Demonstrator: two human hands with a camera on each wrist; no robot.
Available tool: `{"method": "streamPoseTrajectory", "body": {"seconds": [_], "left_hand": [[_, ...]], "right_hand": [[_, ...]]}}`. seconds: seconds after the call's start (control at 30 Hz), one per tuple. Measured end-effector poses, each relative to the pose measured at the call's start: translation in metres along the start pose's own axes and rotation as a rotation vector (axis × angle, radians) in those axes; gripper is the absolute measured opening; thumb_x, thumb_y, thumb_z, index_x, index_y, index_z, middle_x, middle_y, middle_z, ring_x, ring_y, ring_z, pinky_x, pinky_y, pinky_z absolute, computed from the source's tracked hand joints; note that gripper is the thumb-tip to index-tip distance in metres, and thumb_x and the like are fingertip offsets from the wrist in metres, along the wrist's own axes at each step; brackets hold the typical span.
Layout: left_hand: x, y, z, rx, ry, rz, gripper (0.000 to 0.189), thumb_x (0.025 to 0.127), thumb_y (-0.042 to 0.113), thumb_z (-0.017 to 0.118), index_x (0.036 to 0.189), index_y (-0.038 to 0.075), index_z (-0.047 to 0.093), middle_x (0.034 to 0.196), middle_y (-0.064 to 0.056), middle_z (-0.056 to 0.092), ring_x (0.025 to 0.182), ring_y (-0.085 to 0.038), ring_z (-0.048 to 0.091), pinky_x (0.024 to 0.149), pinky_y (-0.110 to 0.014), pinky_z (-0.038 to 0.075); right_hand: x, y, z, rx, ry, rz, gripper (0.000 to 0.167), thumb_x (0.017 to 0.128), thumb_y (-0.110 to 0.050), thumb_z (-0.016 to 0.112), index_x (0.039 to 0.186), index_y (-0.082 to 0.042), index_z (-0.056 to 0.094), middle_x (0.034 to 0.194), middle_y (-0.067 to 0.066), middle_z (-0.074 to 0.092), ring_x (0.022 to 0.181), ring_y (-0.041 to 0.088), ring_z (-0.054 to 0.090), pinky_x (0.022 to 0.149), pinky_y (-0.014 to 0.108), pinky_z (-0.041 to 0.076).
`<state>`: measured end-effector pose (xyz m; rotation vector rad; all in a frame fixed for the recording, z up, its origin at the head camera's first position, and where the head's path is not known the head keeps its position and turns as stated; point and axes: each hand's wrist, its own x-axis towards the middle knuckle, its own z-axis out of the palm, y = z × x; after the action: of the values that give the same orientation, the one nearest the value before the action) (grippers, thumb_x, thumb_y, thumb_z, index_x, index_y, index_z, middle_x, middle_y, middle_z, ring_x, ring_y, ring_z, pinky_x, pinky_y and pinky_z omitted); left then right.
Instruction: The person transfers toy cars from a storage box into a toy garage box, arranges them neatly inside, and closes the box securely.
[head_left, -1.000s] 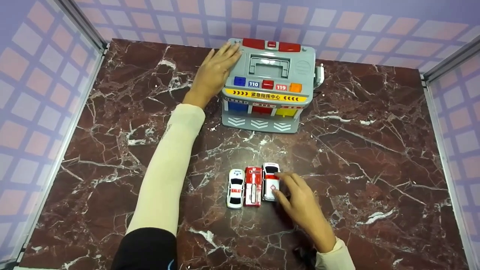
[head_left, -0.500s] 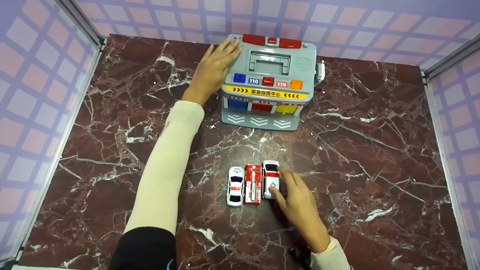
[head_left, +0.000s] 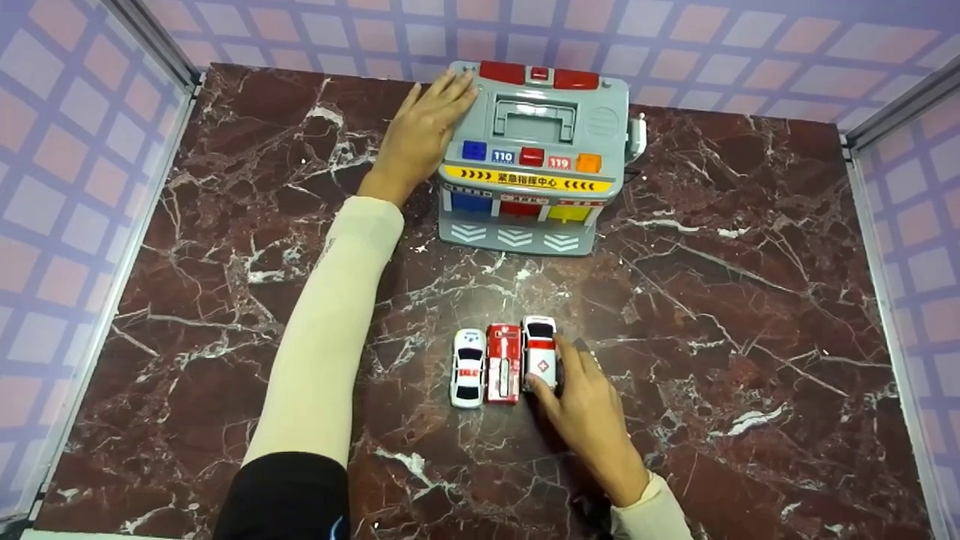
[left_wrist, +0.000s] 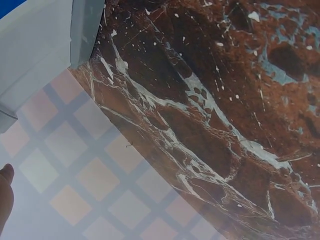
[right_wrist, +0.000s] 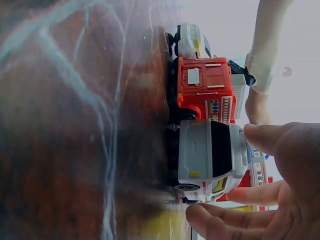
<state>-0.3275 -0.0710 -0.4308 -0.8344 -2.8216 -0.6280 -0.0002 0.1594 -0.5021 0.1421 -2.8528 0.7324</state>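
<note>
My left hand (head_left: 420, 139) rests with its fingers laid on the left edge of the grey toy emergency station (head_left: 610, 135); in the left wrist view only a fingertip (left_wrist: 7, 173) shows beside the station's wall (left_wrist: 37, 55). My right hand (head_left: 589, 409) has its thumb and fingers about the white toy ambulance (head_left: 540, 360), thumb at the rear roof, fingers along the right side. In the right wrist view the ambulance (right_wrist: 195, 150) stands between thumb and fingers. Left of it are a red toy fire truck (head_left: 503, 364) and a white toy police car (head_left: 468, 367), parked in a row.
A dark red marbled table (head_left: 720, 330) bears everything. Checked purple panels (head_left: 405, 45) stand at the back and both sides. The station has blue, red and yellow doors facing the cars, and a white part (head_left: 637, 139) on its right side.
My right hand has shifted left over the ambulance, its thumb now reaching the rear left of the roof. My left hand stays on the station. The whole head view has shifted slightly.
</note>
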Motion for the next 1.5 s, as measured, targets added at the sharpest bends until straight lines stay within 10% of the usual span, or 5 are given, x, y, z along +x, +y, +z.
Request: {"method": "streamPoseTrajectory", "body": {"seconds": [0.43,0.63,0.8,0.97,1.5], "left_hand": [[-0.001,-0.001,-0.001,-0.013,0.043,0.016,0.042,0.110,0.029,0.035,0.151,0.021,0.042,0.161,0.009,0.029,0.153,-0.013,0.020,0.127,-0.040,0.005],[0.000,-0.002,-0.003,-0.009,0.041,0.011,0.043,0.110,0.029,0.035,0.152,0.021,0.041,0.162,0.009,0.028,0.153,-0.012,0.019,0.127,-0.040,0.004],[-0.002,-0.003,-0.002,-0.005,0.038,0.015,0.043,0.110,0.029,0.036,0.152,0.020,0.042,0.162,0.008,0.029,0.153,-0.013,0.019,0.127,-0.041,0.004],[-0.001,-0.001,0.000,0.012,0.037,0.033,0.044,0.110,0.030,0.034,0.152,0.019,0.041,0.162,0.007,0.028,0.153,-0.015,0.018,0.127,-0.043,0.004],[0.000,-0.001,0.002,-0.003,0.051,0.023,0.043,0.110,0.029,0.033,0.151,0.020,0.041,0.162,0.008,0.028,0.153,-0.013,0.019,0.126,-0.041,0.003]], "right_hand": [[0.014,-0.002,-0.016,-0.048,-0.102,0.097,0.070,0.095,-0.045,0.067,0.148,-0.006,0.043,0.106,0.025,0.067,0.067,0.035,0.065,0.052,0.044,0.058],[0.084,0.021,-0.054,-0.053,-0.043,0.059,0.064,0.101,-0.042,0.058,0.151,-0.008,0.040,0.149,0.029,0.042,0.126,0.048,0.050,0.102,0.062,0.048],[0.141,0.037,-0.063,-0.084,0.108,-0.088,0.064,0.099,-0.039,0.061,0.152,-0.011,0.041,0.160,0.028,0.025,0.130,0.052,0.044,0.105,0.063,0.043],[0.174,0.043,-0.059,-0.127,0.088,-0.105,0.068,0.098,-0.042,0.061,0.157,-0.021,0.034,0.164,0.027,0.011,0.131,0.054,0.040,0.102,0.065,0.044],[0.189,0.043,-0.051,-0.065,0.156,-0.146,0.051,0.103,-0.036,0.056,0.150,-0.018,0.048,0.157,0.033,0.025,0.125,0.052,0.043,0.096,0.063,0.046]]}}
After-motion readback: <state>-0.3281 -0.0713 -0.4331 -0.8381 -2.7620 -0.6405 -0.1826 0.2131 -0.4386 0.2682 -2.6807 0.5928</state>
